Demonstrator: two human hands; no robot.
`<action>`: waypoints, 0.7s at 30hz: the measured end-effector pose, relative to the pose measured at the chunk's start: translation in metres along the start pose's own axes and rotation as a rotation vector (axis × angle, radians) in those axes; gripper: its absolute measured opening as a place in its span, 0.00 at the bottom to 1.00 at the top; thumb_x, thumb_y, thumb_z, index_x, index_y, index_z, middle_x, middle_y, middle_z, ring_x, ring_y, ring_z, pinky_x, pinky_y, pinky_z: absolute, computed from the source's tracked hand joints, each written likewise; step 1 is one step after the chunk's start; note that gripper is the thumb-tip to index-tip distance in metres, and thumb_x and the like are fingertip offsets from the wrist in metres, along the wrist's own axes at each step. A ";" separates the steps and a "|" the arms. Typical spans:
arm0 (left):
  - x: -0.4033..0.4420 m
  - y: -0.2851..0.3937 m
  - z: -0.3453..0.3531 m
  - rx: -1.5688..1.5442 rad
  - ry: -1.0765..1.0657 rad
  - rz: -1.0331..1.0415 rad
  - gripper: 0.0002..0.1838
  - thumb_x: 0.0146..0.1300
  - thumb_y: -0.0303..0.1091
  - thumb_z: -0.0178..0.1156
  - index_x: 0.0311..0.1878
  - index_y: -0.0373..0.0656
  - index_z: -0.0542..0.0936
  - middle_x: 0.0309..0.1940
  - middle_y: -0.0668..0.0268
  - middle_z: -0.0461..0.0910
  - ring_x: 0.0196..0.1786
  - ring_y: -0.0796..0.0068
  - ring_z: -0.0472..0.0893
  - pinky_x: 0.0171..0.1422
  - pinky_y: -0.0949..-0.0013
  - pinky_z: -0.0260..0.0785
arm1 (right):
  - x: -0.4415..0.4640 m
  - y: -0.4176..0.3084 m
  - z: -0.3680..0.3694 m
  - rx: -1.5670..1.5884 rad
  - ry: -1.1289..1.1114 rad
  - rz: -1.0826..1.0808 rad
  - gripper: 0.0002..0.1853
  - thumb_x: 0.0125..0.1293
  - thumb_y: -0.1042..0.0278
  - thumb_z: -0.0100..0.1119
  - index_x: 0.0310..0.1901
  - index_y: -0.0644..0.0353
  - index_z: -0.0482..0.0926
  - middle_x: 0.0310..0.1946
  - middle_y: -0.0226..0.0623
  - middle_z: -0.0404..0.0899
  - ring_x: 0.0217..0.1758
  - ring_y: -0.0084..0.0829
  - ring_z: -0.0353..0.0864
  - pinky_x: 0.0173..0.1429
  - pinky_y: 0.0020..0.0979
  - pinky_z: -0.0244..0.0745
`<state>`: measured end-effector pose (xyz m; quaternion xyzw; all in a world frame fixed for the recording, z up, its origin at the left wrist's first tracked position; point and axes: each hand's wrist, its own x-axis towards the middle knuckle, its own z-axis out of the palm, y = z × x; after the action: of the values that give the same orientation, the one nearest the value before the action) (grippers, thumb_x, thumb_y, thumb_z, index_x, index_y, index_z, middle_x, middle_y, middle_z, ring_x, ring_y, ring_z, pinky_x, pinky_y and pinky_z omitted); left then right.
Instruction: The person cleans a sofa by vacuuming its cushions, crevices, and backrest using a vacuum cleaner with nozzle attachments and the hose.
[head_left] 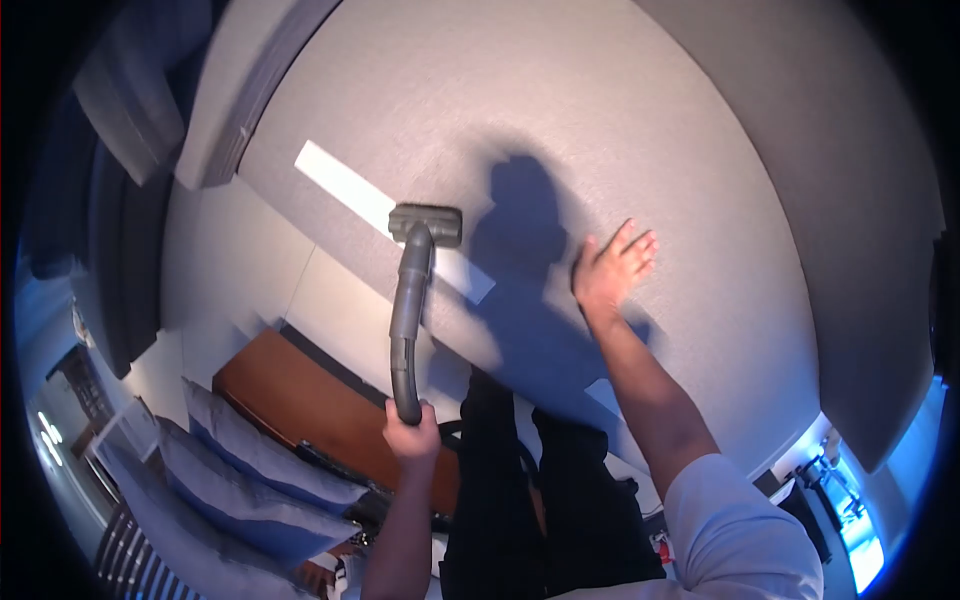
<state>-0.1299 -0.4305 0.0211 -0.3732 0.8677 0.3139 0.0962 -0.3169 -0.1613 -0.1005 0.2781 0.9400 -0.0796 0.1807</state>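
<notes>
My left hand (412, 435) is wrapped round the lower end of a dark grey vacuum cleaner tube (405, 305), which is slightly curved near the grip. At the tube's far end, a wide floor nozzle (425, 225) lies across a white strip (345, 187) on the large grey fabric surface (690, 190). To the right, my right hand (612, 270) is stretched out over the same surface with fingers spread and nothing in it. Whether it touches the fabric, I cannot tell. A dark shadow falls between the nozzle and this hand.
A brown panel (300, 385) and several grey cushions (255, 500) are at lower left. Grey padded furniture (250, 90) borders the surface at upper left, and another grey padded form (860, 200) lines the right. My legs in black trousers (495, 500) stand at the bottom.
</notes>
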 end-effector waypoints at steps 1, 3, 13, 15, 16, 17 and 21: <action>-0.006 -0.003 -0.008 -0.016 0.005 -0.086 0.14 0.59 0.34 0.67 0.42 0.35 0.77 0.28 0.45 0.84 0.36 0.41 0.87 0.42 0.48 0.77 | -0.010 -0.026 0.007 -0.096 -0.053 -0.038 0.44 0.80 0.45 0.44 0.81 0.70 0.41 0.81 0.73 0.32 0.86 0.65 0.24 0.85 0.61 0.22; 0.027 0.005 0.004 -0.065 0.025 -0.049 0.14 0.60 0.35 0.67 0.43 0.35 0.78 0.27 0.47 0.84 0.35 0.43 0.87 0.43 0.49 0.78 | -0.027 -0.082 0.006 -0.047 -0.071 -0.108 0.44 0.80 0.45 0.45 0.81 0.70 0.42 0.81 0.73 0.32 0.86 0.66 0.24 0.85 0.61 0.22; 0.170 0.080 0.000 -0.227 -0.032 -0.087 0.13 0.65 0.36 0.65 0.44 0.36 0.76 0.29 0.51 0.84 0.34 0.52 0.87 0.43 0.55 0.77 | 0.039 -0.161 0.024 -0.060 0.115 -0.421 0.44 0.80 0.39 0.32 0.83 0.65 0.39 0.82 0.69 0.30 0.86 0.62 0.20 0.85 0.60 0.19; 0.139 0.025 0.003 -0.139 -0.025 -0.012 0.12 0.65 0.34 0.64 0.44 0.36 0.76 0.28 0.51 0.83 0.32 0.52 0.86 0.42 0.54 0.77 | 0.054 -0.179 0.032 -0.073 0.209 -0.525 0.44 0.79 0.38 0.35 0.83 0.64 0.42 0.82 0.69 0.34 0.87 0.62 0.23 0.85 0.61 0.22; 0.116 0.014 -0.002 -0.119 0.003 -0.030 0.12 0.63 0.32 0.65 0.44 0.36 0.76 0.28 0.51 0.84 0.33 0.52 0.86 0.41 0.54 0.77 | 0.058 -0.191 0.034 -0.070 0.207 -0.522 0.44 0.79 0.38 0.35 0.83 0.64 0.42 0.82 0.69 0.34 0.87 0.62 0.23 0.85 0.61 0.22; 0.095 -0.006 -0.005 -0.181 -0.019 -0.079 0.12 0.61 0.31 0.65 0.44 0.36 0.77 0.29 0.51 0.84 0.33 0.52 0.87 0.42 0.53 0.77 | 0.059 -0.205 0.032 -0.067 0.168 -0.591 0.43 0.80 0.40 0.36 0.83 0.64 0.43 0.82 0.69 0.34 0.87 0.62 0.24 0.85 0.61 0.21; 0.035 -0.035 -0.012 -0.213 0.048 -0.271 0.14 0.61 0.33 0.67 0.44 0.36 0.77 0.30 0.52 0.84 0.35 0.53 0.87 0.42 0.54 0.77 | 0.032 -0.258 0.012 -0.140 -0.094 -0.829 0.39 0.80 0.43 0.40 0.82 0.60 0.51 0.82 0.65 0.40 0.87 0.58 0.31 0.86 0.59 0.26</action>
<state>-0.1287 -0.4763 -0.0003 -0.5024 0.7732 0.3793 0.0770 -0.4809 -0.3637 -0.1114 -0.1406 0.9662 -0.0939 0.1944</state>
